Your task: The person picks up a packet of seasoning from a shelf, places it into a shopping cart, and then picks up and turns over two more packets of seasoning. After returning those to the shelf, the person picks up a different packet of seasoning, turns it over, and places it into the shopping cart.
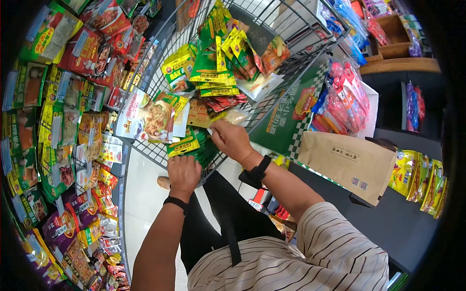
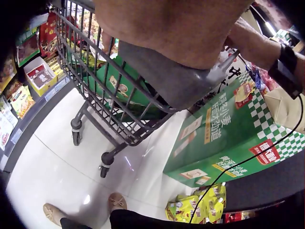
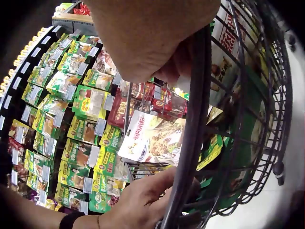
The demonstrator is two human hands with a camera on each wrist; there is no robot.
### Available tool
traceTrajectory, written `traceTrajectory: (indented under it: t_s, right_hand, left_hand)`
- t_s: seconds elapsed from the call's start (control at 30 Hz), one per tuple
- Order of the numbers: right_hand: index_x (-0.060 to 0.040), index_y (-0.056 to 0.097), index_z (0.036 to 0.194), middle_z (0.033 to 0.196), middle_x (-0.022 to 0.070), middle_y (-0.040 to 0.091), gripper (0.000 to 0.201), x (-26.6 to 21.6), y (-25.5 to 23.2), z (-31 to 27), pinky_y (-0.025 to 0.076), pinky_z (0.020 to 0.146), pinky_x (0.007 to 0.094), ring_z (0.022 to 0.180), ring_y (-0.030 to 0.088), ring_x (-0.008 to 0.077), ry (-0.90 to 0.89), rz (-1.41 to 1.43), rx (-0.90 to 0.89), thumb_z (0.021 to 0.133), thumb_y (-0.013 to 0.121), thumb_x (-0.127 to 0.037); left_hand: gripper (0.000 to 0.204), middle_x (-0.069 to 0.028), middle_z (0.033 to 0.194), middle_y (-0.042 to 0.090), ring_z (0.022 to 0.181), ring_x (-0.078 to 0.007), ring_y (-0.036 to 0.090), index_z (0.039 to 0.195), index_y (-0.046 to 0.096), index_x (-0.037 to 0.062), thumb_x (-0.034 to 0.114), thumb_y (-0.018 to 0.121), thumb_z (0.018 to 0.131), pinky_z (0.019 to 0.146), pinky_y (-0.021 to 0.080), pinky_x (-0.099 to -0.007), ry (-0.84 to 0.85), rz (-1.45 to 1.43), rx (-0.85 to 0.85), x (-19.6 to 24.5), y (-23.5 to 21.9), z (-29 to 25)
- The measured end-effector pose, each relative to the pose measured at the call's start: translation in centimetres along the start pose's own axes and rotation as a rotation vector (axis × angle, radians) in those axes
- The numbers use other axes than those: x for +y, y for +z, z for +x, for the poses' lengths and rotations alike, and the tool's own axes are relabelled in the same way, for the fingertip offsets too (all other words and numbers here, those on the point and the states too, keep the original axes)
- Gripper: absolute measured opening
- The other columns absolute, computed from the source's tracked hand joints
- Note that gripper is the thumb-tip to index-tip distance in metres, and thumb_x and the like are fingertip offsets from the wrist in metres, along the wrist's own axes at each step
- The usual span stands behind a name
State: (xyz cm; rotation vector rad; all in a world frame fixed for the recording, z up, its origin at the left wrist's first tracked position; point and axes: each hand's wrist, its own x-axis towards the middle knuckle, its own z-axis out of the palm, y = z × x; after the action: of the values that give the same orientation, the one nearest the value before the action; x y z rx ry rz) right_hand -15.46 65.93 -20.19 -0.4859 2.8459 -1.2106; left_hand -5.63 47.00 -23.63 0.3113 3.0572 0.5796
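Left grip (image 1: 184, 173) and right grip (image 1: 232, 139) curl around the cart's (image 3: 194, 124) near rim; green packets (image 1: 203, 145) lie inside it.

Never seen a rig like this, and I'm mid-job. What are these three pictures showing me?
There's no machine: a person works bare-handed. One camera looks down from the head; the others sit on each wrist. In the head view, the left hand and right hand are at the near end of a wire shopping cart. Inside lie many green-and-yellow food packets, with a white pouch at the left. Whether either hand grips anything, I can't tell.
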Motion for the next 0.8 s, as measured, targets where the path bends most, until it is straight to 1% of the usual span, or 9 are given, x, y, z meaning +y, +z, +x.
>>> traceTrajectory:
  t_s: [0.2,0.3,0.4,0.47,0.53,0.63,0.73,0.77,0.8]
  right_hand:
    - [-0.0073,0.066,0.099,0.082,0.0151,0.066,0.014,0.3,-0.3,0.1,0.053,0.064,0.0401,0.074,0.066,0.0353,0.072,0.058,-0.024,0.087,0.063,-0.013]
    - [-0.0041,0.064,0.105,0.088,0.0185,0.066,0.020,0.9,-1.7,1.7,0.053,0.071,0.0402,0.084,0.067,0.0359,0.122,0.202,-0.070,0.088,0.062,-0.013]
    - [-0.0032,0.059,0.119,0.104,0.0234,0.063,0.033,2.1,-5.1,5.3,0.052,0.082,0.0451,0.095,0.063,0.0408,0.164,0.049,-0.040,0.088,0.060,-0.014]
    - [-0.0039,0.056,0.127,0.119,0.0264,0.057,0.041,4.8,-6.6,8.3,0.051,0.088,0.0464,0.104,0.060,0.0429,0.070,-0.113,0.033,0.087,0.061,-0.015]
    - [-0.0058,0.056,0.128,0.125,0.0274,0.053,0.045,9.8,-7.4,11.8,0.050,0.093,0.0475,0.109,0.058,0.0453,0.111,-0.191,-0.065,0.086,0.062,-0.020]
    - [-0.0079,0.056,0.128,0.127,0.0268,0.052,0.045,11.3,-8.5,15.1,0.051,0.092,0.0497,0.106,0.060,0.0461,0.216,-0.424,-0.072,0.085,0.062,-0.022]
    - [-0.0095,0.058,0.125,0.131,0.0269,0.050,0.042,14.0,-8.1,18.1,0.052,0.089,0.0524,0.103,0.062,0.0475,0.325,-0.555,-0.181,0.084,0.060,-0.022]
    - [-0.0045,0.059,0.119,0.126,0.0303,0.053,0.038,12.3,-8.8,18.0,0.052,0.087,0.0531,0.102,0.063,0.0454,0.307,-0.539,-0.173,0.085,0.058,-0.020]
    - [-0.0026,0.060,0.117,0.124,0.0311,0.054,0.036,13.0,-8.6,18.6,0.052,0.086,0.0524,0.102,0.064,0.0447,0.332,-0.501,-0.193,0.085,0.058,-0.019]
  left_hand:
    - [0.015,-0.0088,0.072,0.061,0.078,-0.0284,0.058,0.074,0.061,0.0094,0.021,0.067,0.079,0.082,0.042,-0.0426,-0.003,0.013,-0.005,0.1,0.3,0.0]
    - [0.015,-0.0088,0.071,0.060,0.077,-0.0286,0.057,0.073,0.060,0.0097,0.021,0.066,0.080,0.082,0.042,-0.0426,-0.003,-0.001,0.001,0.2,0.3,0.0]
    - [0.015,-0.0089,0.071,0.059,0.077,-0.0287,0.057,0.072,0.060,0.0099,0.021,0.066,0.081,0.081,0.042,-0.0425,0.004,0.007,0.010,0.2,0.3,0.0]
    - [0.013,-0.0091,0.071,0.060,0.077,-0.0294,0.057,0.074,0.061,0.0091,0.020,0.066,0.081,0.079,0.041,-0.0429,0.000,-0.008,0.005,0.2,0.2,0.1]
    - [0.013,-0.0092,0.072,0.060,0.077,-0.0298,0.057,0.075,0.062,0.0088,0.020,0.066,0.081,0.077,0.041,-0.0432,-0.002,-0.017,0.000,0.2,0.1,0.1]
    - [0.012,-0.0094,0.072,0.060,0.077,-0.0301,0.057,0.075,0.062,0.0091,0.019,0.066,0.080,0.077,0.041,-0.0436,-0.002,-0.026,0.001,0.1,0.2,0.1]
    - [0.012,-0.0097,0.071,0.060,0.076,-0.0303,0.057,0.074,0.061,0.0092,0.019,0.066,0.080,0.077,0.041,-0.0439,-0.006,-0.027,0.011,0.1,0.1,0.1]
    - [0.012,-0.0098,0.071,0.060,0.077,-0.0304,0.057,0.074,0.061,0.0092,0.018,0.066,0.080,0.077,0.041,-0.0440,-0.008,-0.023,0.012,0.2,0.0,0.1]
    - [0.012,-0.0099,0.071,0.059,0.077,-0.0304,0.057,0.074,0.060,0.0091,0.018,0.066,0.080,0.076,0.041,-0.0441,-0.010,-0.020,0.014,0.2,0.0,0.2]
